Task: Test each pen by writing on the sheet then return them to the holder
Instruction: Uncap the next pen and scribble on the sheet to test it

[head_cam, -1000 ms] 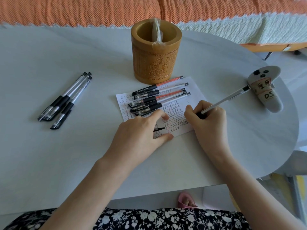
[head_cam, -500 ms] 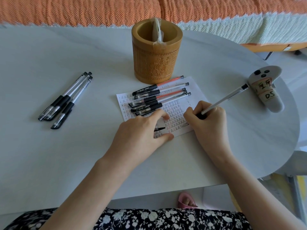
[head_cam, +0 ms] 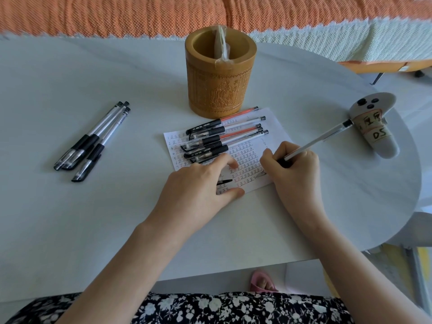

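A white sheet (head_cam: pixel 273 127) covered in rows of written marks lies in front of a carved wooden holder (head_cam: pixel 219 90). Several capped pens (head_cam: pixel 224 134) lie on the sheet's upper left part. My right hand (head_cam: pixel 294 171) grips a clear pen (head_cam: pixel 318 140) with its tip on the sheet's right side. My left hand (head_cam: pixel 201 188) rests on the sheet's lower left, fingers spread and pressing down, with a black pen cap (head_cam: pixel 224 182) under the fingers. Three more pens (head_cam: pixel 93 139) lie together at the far left of the table.
The white table (head_cam: pixel 93 218) has a rounded right edge. A grey controller with taped labels (head_cam: pixel 374 127) lies near that edge. A clear plastic wrapper (head_cam: pixel 222 45) stands inside the holder. Orange fabric (head_cam: pixel 117 15) runs behind the table.
My right hand has shifted very slightly on the sheet with the pen. My left hand and the other pens have not moved.
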`<state>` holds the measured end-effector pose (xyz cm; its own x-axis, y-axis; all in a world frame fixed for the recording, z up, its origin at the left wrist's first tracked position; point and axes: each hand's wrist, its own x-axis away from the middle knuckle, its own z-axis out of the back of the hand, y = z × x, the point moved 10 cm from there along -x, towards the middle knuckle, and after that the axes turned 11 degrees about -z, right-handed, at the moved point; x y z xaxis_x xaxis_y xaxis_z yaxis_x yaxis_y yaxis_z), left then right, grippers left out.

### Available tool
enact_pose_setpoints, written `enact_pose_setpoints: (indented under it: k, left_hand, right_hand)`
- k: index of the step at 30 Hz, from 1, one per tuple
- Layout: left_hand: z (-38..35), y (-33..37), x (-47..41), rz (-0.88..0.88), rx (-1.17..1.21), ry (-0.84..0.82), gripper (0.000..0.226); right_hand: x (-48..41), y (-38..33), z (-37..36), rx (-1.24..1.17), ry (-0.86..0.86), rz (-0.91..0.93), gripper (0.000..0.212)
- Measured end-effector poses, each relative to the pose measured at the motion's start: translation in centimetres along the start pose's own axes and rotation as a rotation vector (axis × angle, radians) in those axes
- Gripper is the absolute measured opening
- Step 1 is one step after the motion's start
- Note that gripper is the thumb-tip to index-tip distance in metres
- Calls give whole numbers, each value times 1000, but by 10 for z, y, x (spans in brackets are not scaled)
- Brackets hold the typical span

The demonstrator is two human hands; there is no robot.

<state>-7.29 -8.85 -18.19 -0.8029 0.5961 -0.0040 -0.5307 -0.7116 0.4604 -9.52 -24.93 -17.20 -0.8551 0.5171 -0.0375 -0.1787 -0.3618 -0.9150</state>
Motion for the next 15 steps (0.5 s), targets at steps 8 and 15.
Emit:
enact_pose_setpoints:
  k: [8, 15]
  left_hand:
    - [-1, -1, 0, 4, -5, -8, 41]
    - [-2, -1, 0, 11, 5, -9, 41]
  right_hand:
    - [2, -1, -2, -14, -32, -5, 44]
    - [1, 0, -3, 22, -23, 4, 41]
